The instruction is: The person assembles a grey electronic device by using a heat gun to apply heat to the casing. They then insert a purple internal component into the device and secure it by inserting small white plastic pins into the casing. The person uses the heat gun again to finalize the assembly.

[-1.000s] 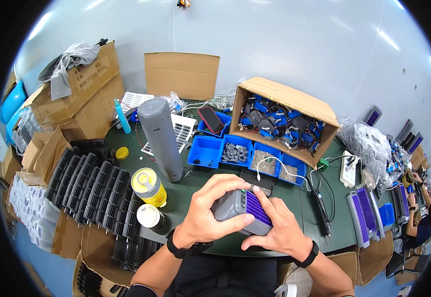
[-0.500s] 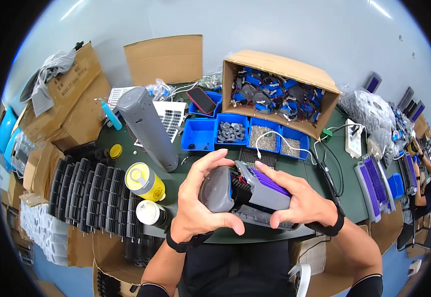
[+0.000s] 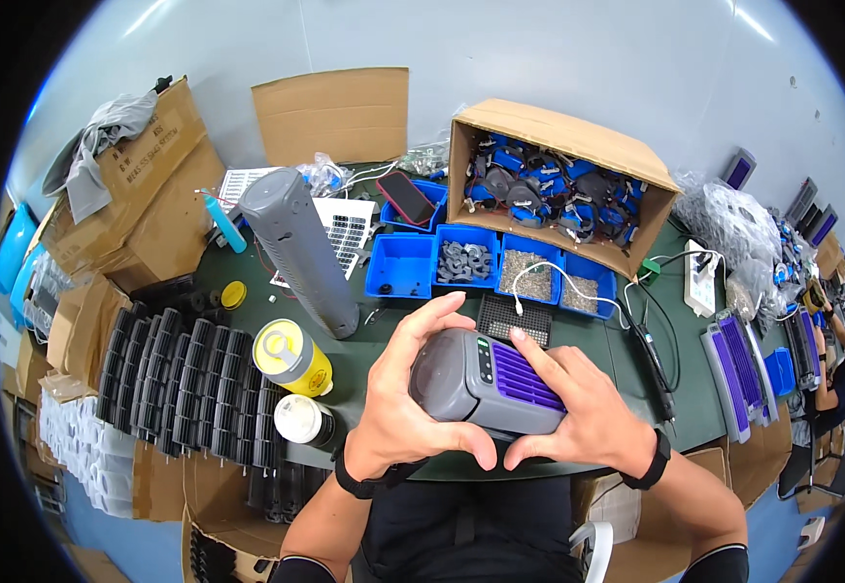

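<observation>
Both hands hold a grey fan housing [image 3: 471, 384] with a purple grille on top, lying across in front of me above the green table's [image 3: 374, 360] near edge. My left hand [image 3: 405, 408] wraps its rounded grey left end, thumb underneath. My right hand [image 3: 578, 408] cups the right end, fingers lying over the purple grille, thumb below. The housing's two halves sit closed together.
A tall grey tower casing [image 3: 301, 251] stands at the left. Rows of black fan rotors [image 3: 189, 384] lie beside a yellow can [image 3: 291, 357] and a white-capped bottle [image 3: 304, 420]. Blue part bins [image 3: 403, 267], a cardboard box of blue parts [image 3: 563, 199], a phone [image 3: 405, 197], a black tool with cable [image 3: 656, 369].
Half a second ago the housing gaped open, showing blue and black insides; now the purple-grilled half is pressed shut onto the grey body. The hands shifted slightly right.
</observation>
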The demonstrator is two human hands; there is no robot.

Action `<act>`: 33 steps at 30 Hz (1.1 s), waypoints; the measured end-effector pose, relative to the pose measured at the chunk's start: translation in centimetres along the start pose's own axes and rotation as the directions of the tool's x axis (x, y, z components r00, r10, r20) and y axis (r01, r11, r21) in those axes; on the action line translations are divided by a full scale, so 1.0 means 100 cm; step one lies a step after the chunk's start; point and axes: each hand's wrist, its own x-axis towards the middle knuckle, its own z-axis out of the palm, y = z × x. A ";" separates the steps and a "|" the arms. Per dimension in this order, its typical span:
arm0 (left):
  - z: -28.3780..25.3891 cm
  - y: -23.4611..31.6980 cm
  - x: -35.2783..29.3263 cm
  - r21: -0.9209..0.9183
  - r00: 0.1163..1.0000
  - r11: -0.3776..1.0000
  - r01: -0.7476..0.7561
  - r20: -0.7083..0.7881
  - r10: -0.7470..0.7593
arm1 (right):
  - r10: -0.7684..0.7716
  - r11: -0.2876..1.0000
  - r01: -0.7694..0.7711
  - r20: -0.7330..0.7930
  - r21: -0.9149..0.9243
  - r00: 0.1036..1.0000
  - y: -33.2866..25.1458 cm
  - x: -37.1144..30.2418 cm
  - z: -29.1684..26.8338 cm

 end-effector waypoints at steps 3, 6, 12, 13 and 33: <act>0.000 0.003 0.001 0.021 1.000 1.000 -0.014 0.011 0.014 | 0.002 1.000 -0.002 -0.014 -0.020 1.000 -0.005 -0.002 0.001; -0.001 0.006 0.003 0.127 0.998 0.992 -0.028 0.064 0.020 | 0.004 1.000 -0.004 -0.011 -0.011 1.000 -0.004 -0.002 0.002; 0.001 0.006 0.010 0.009 1.000 1.000 -0.012 -0.001 0.012 | 0.016 0.996 -0.026 0.112 0.089 0.994 0.009 0.008 -0.014; 0.002 0.008 0.012 0.025 1.000 1.000 -0.006 -0.006 0.006 | 0.016 0.989 -0.032 0.111 0.142 0.994 0.013 0.008 -0.014; 0.018 0.010 0.032 -0.018 0.987 0.994 0.103 -0.123 -0.105 | 0.023 0.996 -0.027 0.042 0.089 0.999 0.024 0.005 -0.009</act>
